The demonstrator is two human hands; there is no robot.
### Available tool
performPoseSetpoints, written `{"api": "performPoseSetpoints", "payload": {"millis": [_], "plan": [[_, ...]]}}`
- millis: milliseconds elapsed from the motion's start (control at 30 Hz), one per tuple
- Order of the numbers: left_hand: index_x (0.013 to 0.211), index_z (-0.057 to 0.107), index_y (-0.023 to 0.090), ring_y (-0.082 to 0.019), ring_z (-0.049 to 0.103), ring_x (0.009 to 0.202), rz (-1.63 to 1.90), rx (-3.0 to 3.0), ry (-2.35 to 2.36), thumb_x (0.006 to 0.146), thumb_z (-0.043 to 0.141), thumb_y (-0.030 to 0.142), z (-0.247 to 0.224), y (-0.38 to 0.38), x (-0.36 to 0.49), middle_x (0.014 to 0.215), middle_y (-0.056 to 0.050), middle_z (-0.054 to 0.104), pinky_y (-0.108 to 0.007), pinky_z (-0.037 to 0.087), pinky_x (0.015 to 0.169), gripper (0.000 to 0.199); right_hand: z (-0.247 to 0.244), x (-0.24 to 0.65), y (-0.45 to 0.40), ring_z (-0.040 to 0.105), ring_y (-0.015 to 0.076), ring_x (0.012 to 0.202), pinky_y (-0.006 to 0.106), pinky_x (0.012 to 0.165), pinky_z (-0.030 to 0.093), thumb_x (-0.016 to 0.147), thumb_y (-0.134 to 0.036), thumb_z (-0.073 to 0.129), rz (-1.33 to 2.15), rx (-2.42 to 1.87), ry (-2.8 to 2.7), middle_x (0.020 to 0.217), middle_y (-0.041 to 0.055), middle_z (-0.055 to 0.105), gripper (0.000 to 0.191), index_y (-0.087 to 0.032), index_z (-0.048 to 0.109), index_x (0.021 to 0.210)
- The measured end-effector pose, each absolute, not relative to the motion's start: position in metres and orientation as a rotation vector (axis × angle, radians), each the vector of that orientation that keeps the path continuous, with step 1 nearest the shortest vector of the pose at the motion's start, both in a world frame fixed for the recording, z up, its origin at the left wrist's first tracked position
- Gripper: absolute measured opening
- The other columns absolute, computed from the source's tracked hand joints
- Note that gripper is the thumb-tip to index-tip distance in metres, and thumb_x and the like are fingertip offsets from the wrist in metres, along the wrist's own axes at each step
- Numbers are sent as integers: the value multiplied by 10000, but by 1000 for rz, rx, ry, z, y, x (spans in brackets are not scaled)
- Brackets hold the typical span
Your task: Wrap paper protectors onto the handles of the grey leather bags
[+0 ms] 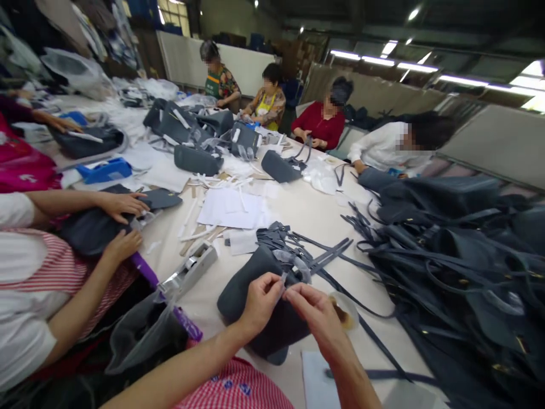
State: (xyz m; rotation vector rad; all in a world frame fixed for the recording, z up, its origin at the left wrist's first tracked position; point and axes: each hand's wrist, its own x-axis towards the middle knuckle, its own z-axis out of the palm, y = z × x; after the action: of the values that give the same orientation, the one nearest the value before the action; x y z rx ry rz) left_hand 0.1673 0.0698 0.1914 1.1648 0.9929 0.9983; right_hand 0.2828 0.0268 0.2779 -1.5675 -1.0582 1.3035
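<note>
A dark grey handbag [247, 278] lies on the table in front of me, beneath both hands. Clear plastic wrap [293, 259] curves around a part at its top. My left hand [261, 301] is closed in a pinch over the bag, with a small piece of this wrap at its fingertips. Close beside it, my right hand [315, 309] pinches too, its fingertips nearly meeting the left ones. What lies between the right fingers is too small to make out. Thin dark straps [276, 233] are piled just beyond the bag.
A large heap of dark bags [460, 255] fills the right side. A tape dispenser [191, 270] stands to the left, near a co-worker's hands [123, 207] on another dark bag. White paper sheets [230, 207] lie mid-table. Several people sit across the table. A round tape roll [347, 312] is right of my bag.
</note>
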Motion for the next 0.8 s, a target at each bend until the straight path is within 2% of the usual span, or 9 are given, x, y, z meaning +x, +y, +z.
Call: {"api": "performPoseSetpoints", "payload": {"millis": [133, 267, 467, 567, 667, 800], "plan": [[744, 656, 153, -135, 558, 684, 1043, 1253, 1039, 839, 587, 326, 194, 63, 164, 716, -9, 633, -223, 433, 647, 209, 263, 282, 53, 454, 166, 611, 304, 618, 341, 702, -488, 654, 1284, -1619, -1165, 585, 5, 546, 327, -196, 625, 557], [751, 655, 151, -136, 569, 699, 1055, 1285, 1043, 863, 566, 300, 195, 61, 161, 727, -15, 636, -227, 437, 675, 207, 252, 289, 52, 351, 123, 526, 276, 526, 269, 721, -445, 673, 1373, -1626, -1098, 519, -35, 439, 293, -195, 618, 578], [774, 626, 157, -123, 574, 671, 998, 1197, 1025, 870, 567, 324, 193, 63, 161, 714, -4, 627, -220, 439, 654, 201, 251, 299, 33, 215, 66, 457, 220, 472, 206, 815, -378, 668, 1758, -1202, -700, 470, -93, 338, 227, -185, 579, 734], [839, 552, 176, -116, 595, 648, 1031, 1094, 969, 856, 582, 321, 192, 63, 161, 713, 21, 603, -217, 456, 638, 149, 249, 298, 29, 173, 54, 432, 200, 449, 194, 857, -319, 632, 1819, -990, -565, 460, -109, 281, 144, -189, 608, 801], [796, 474, 193, -104, 591, 611, 1047, 1061, 968, 839, 589, 282, 192, 63, 160, 658, 50, 550, -208, 455, 615, 152, 248, 294, 25, 152, 47, 425, 179, 430, 201, 855, -265, 639, 1832, -804, -417, 478, -116, 245, 81, -198, 650, 900], [815, 447, 197, -104, 594, 611, 1043, 1007, 929, 837, 578, 260, 191, 64, 161, 651, 51, 551, -212, 464, 613, 147, 245, 287, 11, 155, 33, 419, 139, 426, 222, 848, -198, 651, 1844, -633, -146, 500, -130, 231, 298, -224, 631, 1144]]}}
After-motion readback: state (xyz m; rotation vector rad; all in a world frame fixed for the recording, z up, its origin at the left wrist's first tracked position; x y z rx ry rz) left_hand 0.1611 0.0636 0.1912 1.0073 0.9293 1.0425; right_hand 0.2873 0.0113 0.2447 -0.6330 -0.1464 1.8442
